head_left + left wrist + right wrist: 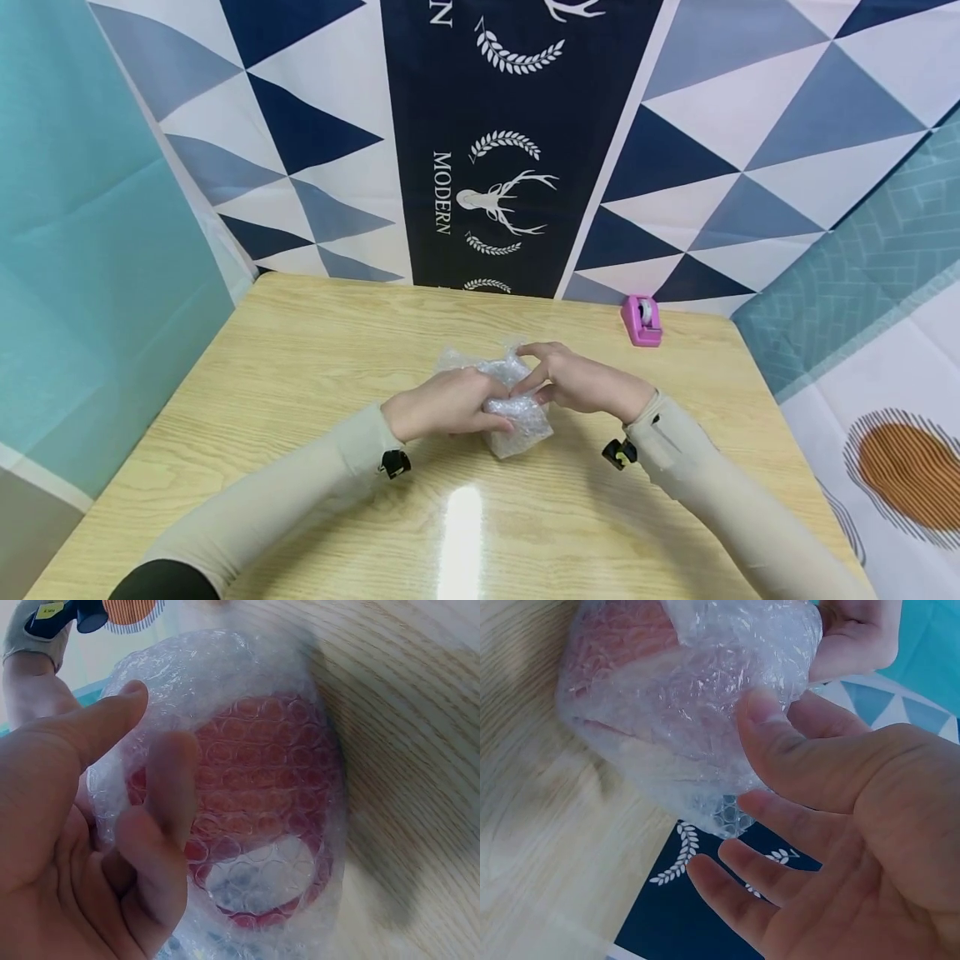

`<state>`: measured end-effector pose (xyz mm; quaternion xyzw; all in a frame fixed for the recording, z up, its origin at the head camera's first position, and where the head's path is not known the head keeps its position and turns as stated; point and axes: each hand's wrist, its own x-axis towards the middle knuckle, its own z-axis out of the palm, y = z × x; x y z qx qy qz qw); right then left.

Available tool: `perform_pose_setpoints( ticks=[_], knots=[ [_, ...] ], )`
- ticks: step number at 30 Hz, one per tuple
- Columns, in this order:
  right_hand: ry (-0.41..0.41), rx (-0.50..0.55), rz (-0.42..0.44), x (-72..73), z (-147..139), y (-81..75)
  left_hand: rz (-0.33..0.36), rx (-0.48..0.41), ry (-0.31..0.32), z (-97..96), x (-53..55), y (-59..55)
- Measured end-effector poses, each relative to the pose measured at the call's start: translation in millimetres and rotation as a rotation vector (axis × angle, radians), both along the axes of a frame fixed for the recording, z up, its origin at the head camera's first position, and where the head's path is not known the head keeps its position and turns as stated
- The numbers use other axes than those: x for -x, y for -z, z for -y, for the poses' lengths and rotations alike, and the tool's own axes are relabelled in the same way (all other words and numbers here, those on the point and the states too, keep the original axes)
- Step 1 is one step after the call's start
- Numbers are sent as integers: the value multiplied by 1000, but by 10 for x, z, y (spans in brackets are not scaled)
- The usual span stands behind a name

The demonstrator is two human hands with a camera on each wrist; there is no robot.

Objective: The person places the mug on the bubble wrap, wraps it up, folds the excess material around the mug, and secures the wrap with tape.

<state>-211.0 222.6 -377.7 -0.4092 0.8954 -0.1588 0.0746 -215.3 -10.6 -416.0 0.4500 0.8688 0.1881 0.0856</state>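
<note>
A red object with a pale oval patch lies inside bubble wrap on the table's middle; the layers blur what kind it is. In the left wrist view the wrapped red object shows clearly through the bubbles. My left hand holds the bundle from its left side, fingers curled against the wrap. From the right, my right hand pinches the wrap between thumb and index finger, while its other fingers spread loosely. Loose folds of bubble wrap cover part of the red object in the right wrist view.
A pink tape dispenser stands near the back right corner of the wooden table. Patterned cloth hangs behind the table, with teal cloth on the left. Light reflects off the tabletop in front of the bundle.
</note>
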Motion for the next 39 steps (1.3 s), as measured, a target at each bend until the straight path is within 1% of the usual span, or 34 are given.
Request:
perform_pose_setpoints(
  ticks=[2, 7, 12, 18, 21, 25, 29, 32, 36, 39],
  knots=[
    [-4, -3, -7, 10, -3, 8, -7, -3, 13, 4, 4, 1],
    [-3, 6, -24, -20, -22, 14, -19, -2, 48, 4, 7, -1],
    [7, 13, -29, -26, -38, 21, -16, -2, 59, -8, 15, -5],
    [-6, 17, -3, -23, -25, 23, 7, 11, 44, -6, 1, -40],
    [6, 31, 21, -23, -25, 41, 15, 18, 32, -5, -2, -49],
    [24, 70, 39, -28, -49, 87, 36, 20, 36, -12, -4, -43],
    [28, 119, 15, -36, -67, 113, 62, 12, 40, -6, -6, -29],
    [37, 155, -22, -40, -62, 104, 78, -23, 25, 4, -5, -13],
    [34, 161, -52, -32, -44, 73, 75, -59, 8, 24, 5, 16],
    [21, 154, -41, -18, -48, 54, 47, -66, 28, 31, 19, 22]
  ],
)
